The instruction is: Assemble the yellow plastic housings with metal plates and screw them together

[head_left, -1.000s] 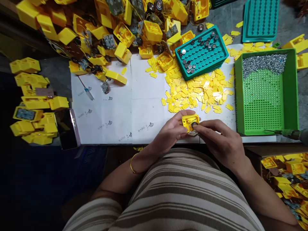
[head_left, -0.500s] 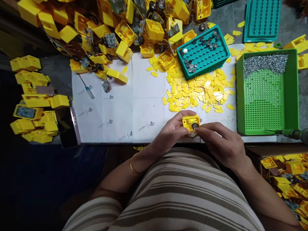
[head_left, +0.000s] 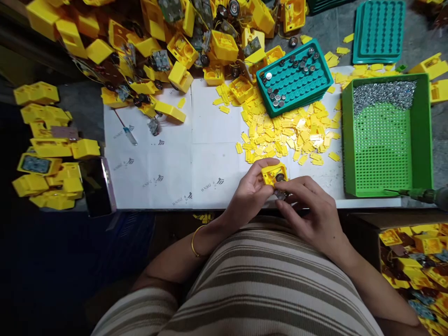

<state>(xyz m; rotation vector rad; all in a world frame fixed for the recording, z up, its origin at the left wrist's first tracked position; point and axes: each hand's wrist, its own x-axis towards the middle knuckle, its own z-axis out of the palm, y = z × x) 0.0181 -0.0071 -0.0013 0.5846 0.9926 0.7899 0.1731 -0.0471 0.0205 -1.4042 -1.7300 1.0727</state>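
Note:
My left hand [head_left: 250, 189] is closed around a small yellow plastic housing [head_left: 268, 176], its open side facing up. Inside the housing sits a dark round part [head_left: 280, 178], perhaps a small speaker. At the housing's lower edge is a greyish piece [head_left: 280, 194], partly covered by fingers, so its kind is unclear. My right hand [head_left: 311, 212] has its thumb and forefinger on either side of that grey piece, the other fingers curled behind.
Loose yellow tabs [head_left: 273, 135] lie beyond my hands under a teal tray [head_left: 297, 77] of round metal parts. On the right stand a green basket [head_left: 350, 140] of screws and a power screwdriver [head_left: 420, 193]. A screwdriver [head_left: 130, 135] and phone [head_left: 98, 186] lie left.
The housing has tilted and shifted slightly left. My right thumb has moved down away from the forefinger, showing more of the grey piece between them.

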